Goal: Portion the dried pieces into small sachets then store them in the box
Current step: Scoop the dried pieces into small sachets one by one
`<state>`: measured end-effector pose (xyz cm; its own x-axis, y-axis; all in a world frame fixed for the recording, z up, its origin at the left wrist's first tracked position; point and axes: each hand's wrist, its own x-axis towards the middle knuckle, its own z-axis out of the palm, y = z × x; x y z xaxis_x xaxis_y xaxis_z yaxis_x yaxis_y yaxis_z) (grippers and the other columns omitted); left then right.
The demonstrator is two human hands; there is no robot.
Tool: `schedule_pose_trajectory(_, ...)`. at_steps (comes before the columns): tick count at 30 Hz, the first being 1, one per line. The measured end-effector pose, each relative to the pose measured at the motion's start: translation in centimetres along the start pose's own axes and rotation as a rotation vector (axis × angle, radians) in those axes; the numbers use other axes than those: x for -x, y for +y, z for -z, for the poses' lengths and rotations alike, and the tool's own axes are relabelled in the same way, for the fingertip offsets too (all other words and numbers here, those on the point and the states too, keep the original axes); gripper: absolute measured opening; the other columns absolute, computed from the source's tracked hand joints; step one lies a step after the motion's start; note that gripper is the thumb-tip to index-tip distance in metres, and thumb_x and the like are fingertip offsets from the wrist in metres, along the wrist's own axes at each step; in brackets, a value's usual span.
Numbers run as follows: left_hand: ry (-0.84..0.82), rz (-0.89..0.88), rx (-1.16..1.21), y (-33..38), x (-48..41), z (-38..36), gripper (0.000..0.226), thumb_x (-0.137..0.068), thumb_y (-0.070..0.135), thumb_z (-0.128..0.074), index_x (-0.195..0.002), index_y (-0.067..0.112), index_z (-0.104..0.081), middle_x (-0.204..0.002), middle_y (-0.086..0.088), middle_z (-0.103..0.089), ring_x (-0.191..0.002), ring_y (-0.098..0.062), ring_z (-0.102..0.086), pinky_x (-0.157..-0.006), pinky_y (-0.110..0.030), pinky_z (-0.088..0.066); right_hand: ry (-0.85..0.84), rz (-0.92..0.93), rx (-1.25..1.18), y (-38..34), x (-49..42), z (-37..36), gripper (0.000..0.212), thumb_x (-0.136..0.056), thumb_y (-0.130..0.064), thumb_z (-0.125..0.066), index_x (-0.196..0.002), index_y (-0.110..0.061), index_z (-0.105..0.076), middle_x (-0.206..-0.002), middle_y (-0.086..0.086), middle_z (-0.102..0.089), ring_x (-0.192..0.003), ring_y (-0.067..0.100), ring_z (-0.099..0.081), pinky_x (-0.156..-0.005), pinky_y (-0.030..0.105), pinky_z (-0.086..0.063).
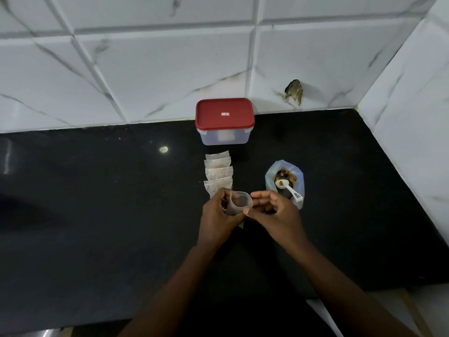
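A: Hands first; what does each one have?

B: Left hand (217,216) grips a small translucent sachet (239,203), fingers curled round its left side; right hand (275,212) pinches the opposite rim between thumb and forefinger; the mouth is pulled into a wide oval, facing up toward the camera; dark bits show inside, too blurred to name.

A: Position of that sachet?

B: Held over the black counter (97,215), near its front middle, between the two hands.

A: The rest of the stock?

B: Filled sachets (218,172) lie in an overlapping row just beyond the left hand, running toward the box (224,136); the box sits at the back against the tiled wall (145,69), red lid (224,113) on; walls clear, contents not readable.

A: Source material?

B: A plastic bag (297,181) stands open just beyond the right hand, rim rolled down; dried pieces (286,175), brown and orange, inside; a white spoon (289,189) rests in it, bowl on the pieces, handle leaning over the near rim.
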<state>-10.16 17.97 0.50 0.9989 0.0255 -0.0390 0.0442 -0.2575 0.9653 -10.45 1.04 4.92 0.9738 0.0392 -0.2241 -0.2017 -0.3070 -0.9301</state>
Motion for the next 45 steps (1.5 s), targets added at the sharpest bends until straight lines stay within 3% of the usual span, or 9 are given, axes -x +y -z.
schedule_pose_trajectory(4,0.018,-0.015,0.008,-0.5,0.7,1.3,0.045,-0.074,0.028,-0.092,-0.111,0.024,-0.067,-0.106,0.010,-0.073,-0.098,-0.002,-0.069,-0.076,-0.022,-0.058,-0.009,0.011,-0.006,0.3,-0.3,-1.1,0.025,-0.085,-0.018,-0.080,-0.108,-0.025,-0.075,-0.094,-0.010,-0.078,-0.090,0.002,-0.073,-0.084,0.024,-0.059)
schedule_pose_trajectory(7,-0.025,0.026,0.044,-1.0,0.9,2.6,0.039,-0.080,0.033,-0.086,-0.115,0.028,-0.068,-0.109,0.013,-0.074,-0.100,-0.005,-0.070,-0.082,-0.025,-0.060,0.009,0.044,0.004,0.4,-0.8,-1.6,0.022,-0.087,-0.016,-0.078,-0.108,-0.022,-0.077,-0.095,-0.009,-0.078,-0.092,-0.001,-0.072,-0.087,0.021,-0.058)
schedule_pose_trajectory(12,-0.006,0.009,0.072,-2.3,0.6,4.5,0.010,-0.096,0.022,-0.071,-0.102,0.016,-0.074,-0.095,-0.002,-0.077,-0.087,-0.017,-0.075,-0.073,-0.029,-0.060,-0.020,0.147,0.091,0.2,-2.1,-2.1,0.024,-0.089,-0.017,-0.076,-0.113,-0.023,-0.076,-0.100,-0.011,-0.076,-0.096,-0.003,-0.069,-0.087,0.018,-0.055)
schedule_pose_trajectory(17,0.032,-0.037,0.032,-2.6,0.0,5.1,0.008,-0.095,0.025,-0.073,-0.087,0.022,-0.075,-0.084,0.001,-0.073,-0.076,-0.014,-0.071,-0.067,-0.026,-0.056,-0.050,0.195,0.115,0.1,-3.4,-2.7,0.020,-0.091,-0.013,-0.073,-0.108,-0.023,-0.071,-0.095,-0.009,-0.074,-0.093,0.004,-0.070,-0.084,0.021,-0.056)
schedule_pose_trajectory(22,0.014,-0.038,0.055,-3.2,-0.6,5.3,0.008,-0.095,0.022,-0.073,-0.087,0.020,-0.075,-0.085,0.001,-0.075,-0.079,-0.015,-0.073,-0.070,-0.027,-0.058,-0.064,0.181,0.112,0.3,-4.0,-3.5,0.021,-0.091,-0.008,-0.072,-0.095,-0.024,-0.060,-0.092,-0.004,-0.069,-0.091,0.009,-0.068,-0.083,0.021,-0.054)
schedule_pose_trajectory(29,-0.064,0.113,0.151,-4.6,-1.5,5.6,0.019,-0.094,0.028,-0.074,-0.099,0.010,-0.079,-0.093,-0.005,-0.079,-0.091,-0.024,-0.077,-0.088,-0.048,-0.062,-0.051,0.110,0.064,0.7,-4.9,-3.8,0.023,-0.089,-0.008,-0.073,-0.106,-0.019,-0.062,-0.090,-0.001,-0.071,-0.085,0.003,-0.068,-0.079,0.014,-0.053)
schedule_pose_trajectory(37,-0.043,0.119,0.161,-4.8,-2.8,6.3,0.013,-0.099,0.016,-0.068,-0.105,0.010,-0.078,-0.100,-0.002,-0.080,-0.096,-0.020,-0.077,-0.091,-0.045,-0.062,0.049,0.161,0.137,0.7,-6.6,-4.7,0.022,-0.086,-0.006,-0.076,-0.099,-0.020,-0.065,-0.087,-0.003,-0.071,-0.083,0.003,-0.069,-0.078,0.017,-0.055)
schedule_pose_trajectory(40,-0.004,0.121,0.061,-5.3,-3.5,6.6,0.010,-0.097,0.020,-0.071,-0.101,0.017,-0.080,-0.096,0.001,-0.080,-0.091,-0.019,-0.076,-0.089,-0.048,-0.062,0.059,0.178,0.172,0.8,-7.4,-4.7,0.020,-0.085,-0.009,-0.078,-0.097,-0.019,-0.065,-0.085,-0.002,-0.072,-0.081,0.003,-0.068,-0.076,0.016,-0.055)
schedule_pose_trajectory(45,0.057,0.064,-0.078,-5.0,-4.2,6.1,0.006,-0.095,0.019,-0.073,-0.097,0.019,-0.079,-0.092,0.007,-0.077,-0.084,-0.003,-0.073,-0.082,-0.035,-0.063,0.048,0.153,0.250,1.5,-8.3,-5.1,0.020,-0.088,-0.014,-0.074,-0.086,-0.022,-0.056,-0.083,0.001,-0.067,-0.080,0.014,-0.066,-0.073,0.027,-0.053)
